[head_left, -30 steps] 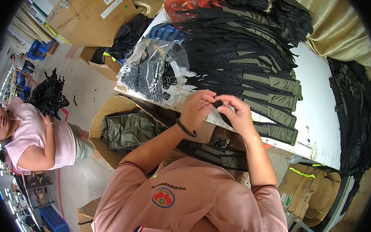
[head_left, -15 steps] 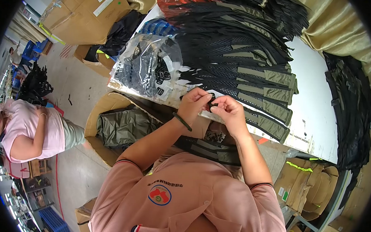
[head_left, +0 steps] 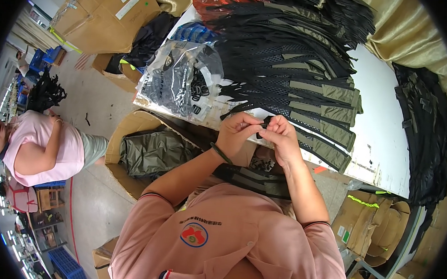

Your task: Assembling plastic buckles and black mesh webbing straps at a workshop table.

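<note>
My left hand [head_left: 237, 134] and my right hand [head_left: 285, 139] meet at the table's near edge, fingertips almost touching. Both pinch a small black buckle [head_left: 266, 122], with what looks like a black strap end at it; fingers cover most of it. Just beyond lie several black mesh and olive-green fabric straps [head_left: 334, 125], fanned out in overlapping rows. To the left of my hands, a clear plastic bag [head_left: 174, 67] rests on the table with black plastic buckles [head_left: 200, 89] at its opening. One loose buckle [head_left: 196, 108] lies by the near edge.
The white table [head_left: 382, 144] has a worn near edge. Below it at left stands an open carton [head_left: 114, 150] with olive fabric inside. More cartons [head_left: 369, 225] stand at lower right. Black garments [head_left: 424, 126] hang beyond the right edge. A person [head_left: 49, 149] stands at left.
My hands have moved slightly right and drawn closer together around the buckle, fingertips now pressed near each other. The whole view has shifted a little. The person at left has turned slightly.
</note>
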Demonstrator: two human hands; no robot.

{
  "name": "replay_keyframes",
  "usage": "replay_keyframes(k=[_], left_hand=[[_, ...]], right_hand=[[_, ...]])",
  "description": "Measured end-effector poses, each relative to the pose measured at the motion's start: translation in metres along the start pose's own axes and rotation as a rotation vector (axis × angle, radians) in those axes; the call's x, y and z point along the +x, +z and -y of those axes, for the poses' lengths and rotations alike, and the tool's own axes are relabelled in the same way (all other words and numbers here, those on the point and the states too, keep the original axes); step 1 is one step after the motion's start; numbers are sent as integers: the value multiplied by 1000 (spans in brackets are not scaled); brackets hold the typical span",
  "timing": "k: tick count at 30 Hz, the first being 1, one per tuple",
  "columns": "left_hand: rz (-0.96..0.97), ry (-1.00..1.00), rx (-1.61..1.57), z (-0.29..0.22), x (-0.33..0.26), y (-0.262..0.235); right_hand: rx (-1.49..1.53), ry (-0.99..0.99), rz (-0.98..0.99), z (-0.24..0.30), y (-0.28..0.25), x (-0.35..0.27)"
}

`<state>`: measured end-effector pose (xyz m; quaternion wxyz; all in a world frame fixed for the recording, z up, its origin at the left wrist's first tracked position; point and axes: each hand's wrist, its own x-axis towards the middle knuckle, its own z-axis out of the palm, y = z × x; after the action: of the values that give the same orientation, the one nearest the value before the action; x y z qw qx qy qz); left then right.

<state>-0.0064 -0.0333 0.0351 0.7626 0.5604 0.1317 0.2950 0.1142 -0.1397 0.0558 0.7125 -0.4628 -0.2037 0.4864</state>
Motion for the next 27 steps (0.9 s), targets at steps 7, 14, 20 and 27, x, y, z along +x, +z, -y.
replay_keyframes(k=[7, 14, 20, 27], left_hand=[[1, 45, 34, -1, -4, -1], [-39, -24, -52, 8, -10, -5], [23, 42, -43, 2, -12, -5], [170, 103, -9, -3, -6, -5]], right_hand=[[27, -57, -2, 5, 3, -1], [-277, -171, -8, 1, 3, 1], [-220, 36, 38, 11, 3, 1], [-396, -273, -48, 7, 8, -7]])
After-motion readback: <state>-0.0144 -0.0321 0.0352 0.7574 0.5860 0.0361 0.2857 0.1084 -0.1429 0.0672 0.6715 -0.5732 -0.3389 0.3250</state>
